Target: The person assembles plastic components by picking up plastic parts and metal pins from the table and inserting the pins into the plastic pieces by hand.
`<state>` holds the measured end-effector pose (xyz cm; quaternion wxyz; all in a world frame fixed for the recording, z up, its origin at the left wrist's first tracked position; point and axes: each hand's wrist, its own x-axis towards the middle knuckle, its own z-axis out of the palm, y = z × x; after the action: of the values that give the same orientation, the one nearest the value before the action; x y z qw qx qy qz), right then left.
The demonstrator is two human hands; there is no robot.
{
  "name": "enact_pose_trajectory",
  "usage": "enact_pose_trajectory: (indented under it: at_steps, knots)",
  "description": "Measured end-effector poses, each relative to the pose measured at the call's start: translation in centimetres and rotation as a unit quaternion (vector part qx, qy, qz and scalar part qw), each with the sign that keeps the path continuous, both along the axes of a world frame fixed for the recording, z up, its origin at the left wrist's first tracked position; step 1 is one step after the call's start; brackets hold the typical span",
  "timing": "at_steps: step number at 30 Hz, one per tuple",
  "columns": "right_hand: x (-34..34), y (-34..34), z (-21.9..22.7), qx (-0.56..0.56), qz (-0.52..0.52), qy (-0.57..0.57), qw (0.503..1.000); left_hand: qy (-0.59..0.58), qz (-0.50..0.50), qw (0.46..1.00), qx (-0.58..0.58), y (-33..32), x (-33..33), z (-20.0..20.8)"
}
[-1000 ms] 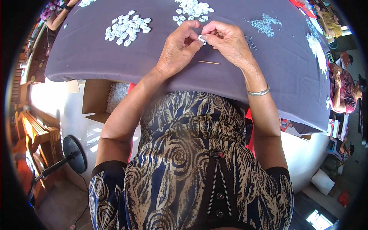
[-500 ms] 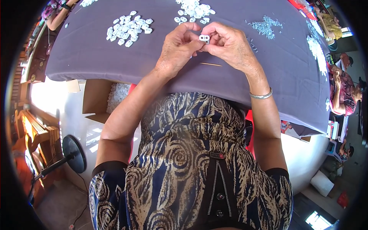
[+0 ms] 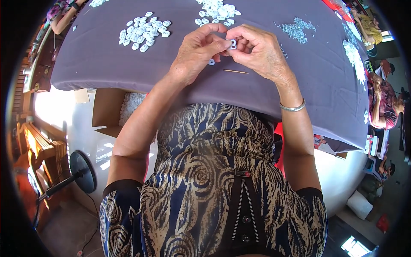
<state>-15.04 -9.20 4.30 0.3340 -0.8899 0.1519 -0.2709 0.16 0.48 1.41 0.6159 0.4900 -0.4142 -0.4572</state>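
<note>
Between my two hands, over the near part of the table, is a small white plastic piece with dark holes (image 3: 233, 44). My right hand (image 3: 259, 49) is closed, pinching it between thumb and fingers. My left hand (image 3: 195, 53) is closed too, its thumb pressed against the piece's left side and partly covering it. A second small white piece (image 3: 211, 62) shows just below the left fingers; whether it is held or lying on the cloth I cannot tell. Nearer to me a thin wooden stick (image 3: 235, 71) lies on the cloth.
White plastic pieces lie in a heap (image 3: 144, 32) at left and another heap (image 3: 216, 10) at the far middle. Small metal parts (image 3: 297, 30) are piled at right on the grey tablecloth (image 3: 102, 64). An open cardboard box (image 3: 107, 111) stands below the table's left edge. Other people sit around.
The white piece has turned and shifted slightly right, with my left thumb now over its left side. The second white piece beneath my left fingers has come more into sight.
</note>
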Motion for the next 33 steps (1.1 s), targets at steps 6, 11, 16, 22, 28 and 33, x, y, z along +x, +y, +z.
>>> enact_pose_trajectory:
  at_steps: [6, 11, 16, 22, 28, 33]
  knots:
    - [0.2, 0.2, -0.1, -0.025, -0.003, -0.008, 1.0, -0.009, 0.013, 0.998, -0.053, -0.4, -0.2, -1.1]
    - [0.5, 0.6, 0.0, -0.098, -0.008, -0.009, 0.995, -0.01, 0.046, 0.998, -0.046, -0.2, -0.6, -0.8]
    - [0.5, 0.5, -0.6, -0.17, -0.014, 0.001, 0.985, -0.013, 0.031, 0.998, -0.047, -0.2, -0.5, -0.9]
    - [0.5, 0.7, -0.6, -0.208, -0.02, 0.114, 0.971, -0.019, 0.002, 0.999, -0.03, -0.1, 0.0, -0.7]
    - [1.2, 0.9, -2.7, -0.189, -0.031, 0.086, 0.978, 0.074, -0.006, 0.997, -0.02, -0.3, 0.2, -1.5]
    - [1.6, 0.9, -3.3, -0.211, -0.041, 0.088, 0.973, 0.091, 0.002, 0.996, 0.007, -0.2, 0.2, -1.7]
